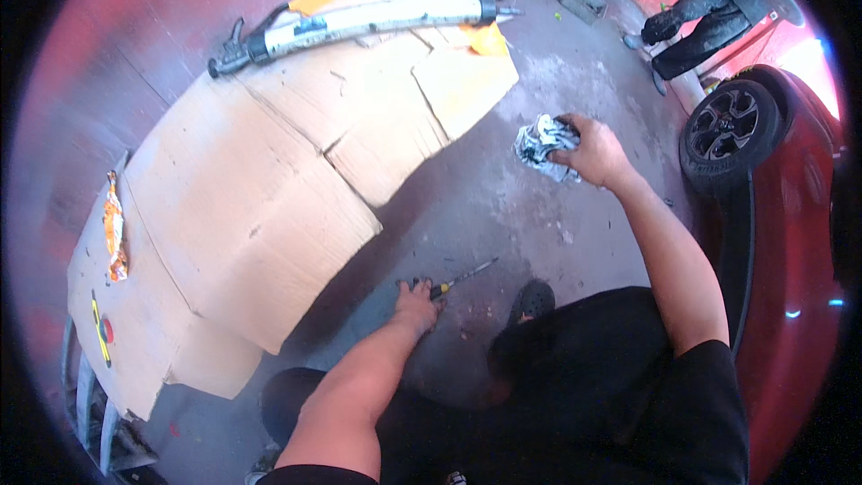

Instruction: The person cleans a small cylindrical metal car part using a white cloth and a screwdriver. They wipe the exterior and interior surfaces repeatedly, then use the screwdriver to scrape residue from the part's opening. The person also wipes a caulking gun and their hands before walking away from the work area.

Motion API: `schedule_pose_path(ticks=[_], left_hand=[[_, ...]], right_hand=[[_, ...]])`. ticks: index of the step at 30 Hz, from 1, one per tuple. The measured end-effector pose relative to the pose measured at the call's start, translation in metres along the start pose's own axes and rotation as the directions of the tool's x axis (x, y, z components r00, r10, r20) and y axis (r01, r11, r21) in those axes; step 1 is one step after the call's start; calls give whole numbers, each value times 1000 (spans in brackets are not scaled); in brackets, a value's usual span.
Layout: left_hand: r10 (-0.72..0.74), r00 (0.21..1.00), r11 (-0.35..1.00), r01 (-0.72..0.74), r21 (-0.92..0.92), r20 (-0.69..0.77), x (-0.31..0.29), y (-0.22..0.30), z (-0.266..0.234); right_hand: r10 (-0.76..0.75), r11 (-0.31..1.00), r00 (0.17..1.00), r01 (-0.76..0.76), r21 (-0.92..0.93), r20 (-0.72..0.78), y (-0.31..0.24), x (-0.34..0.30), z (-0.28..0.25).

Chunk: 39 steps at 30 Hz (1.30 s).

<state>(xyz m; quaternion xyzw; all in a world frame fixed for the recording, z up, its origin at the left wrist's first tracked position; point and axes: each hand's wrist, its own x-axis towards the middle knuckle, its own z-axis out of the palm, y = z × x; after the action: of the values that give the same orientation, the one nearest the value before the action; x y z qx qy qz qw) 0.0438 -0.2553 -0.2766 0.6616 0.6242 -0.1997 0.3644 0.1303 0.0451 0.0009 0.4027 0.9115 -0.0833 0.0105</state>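
Observation:
My right hand (pixel 593 151) is closed on a crumpled white and grey rag (pixel 542 145) with dark smears, held out over the floor. Lower down, my left hand (pixel 417 307) is by the floor with its fingers apart. Against its thumb side lies the yellow and black handle of a screwdriver (pixel 442 289), whose thin shaft points up and to the right. How much of the handle is under the hand is hidden.
Flattened cardboard (pixel 269 189) on the left bears a caulking gun (pixel 373 25), an orange and white wrapper (pixel 114 226) and a yellow utility knife (pixel 100 328). A red car (pixel 790 242) with its wheel (pixel 729 126) stands at right. Another person (pixel 718 13) stands beyond.

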Motion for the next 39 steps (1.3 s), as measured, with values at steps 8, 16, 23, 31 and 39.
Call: schedule_pose_path(ticks=[8, 16, 23, 31, 39], left_hand=[[-53, 996, 995, 47, -83, -68, 20, -4, 30], [38, 993, 993, -24, 116, -116, 1, 17, -28], [-162, 800, 984, 172, -39, -578, -65, 9, -116], [-451, 322, 863, -83, -499, -833, -268, -84, -200], [-731, -278, 629, 80, -773, -623, -320, -211, -128]], right_hand=[[-3, 1000, 997, 3, -11, -73, -29, 0, -6], [29, 999, 990, -23, 47, -136, -12, 3, -8], [92, 996, 993, -91, 18, -68, -12, 26, 15], [100, 993, 993, -103, -59, -65, 21, 26, 24], [332, 859, 933, -240, 452, -137, 43, 57, 23]])
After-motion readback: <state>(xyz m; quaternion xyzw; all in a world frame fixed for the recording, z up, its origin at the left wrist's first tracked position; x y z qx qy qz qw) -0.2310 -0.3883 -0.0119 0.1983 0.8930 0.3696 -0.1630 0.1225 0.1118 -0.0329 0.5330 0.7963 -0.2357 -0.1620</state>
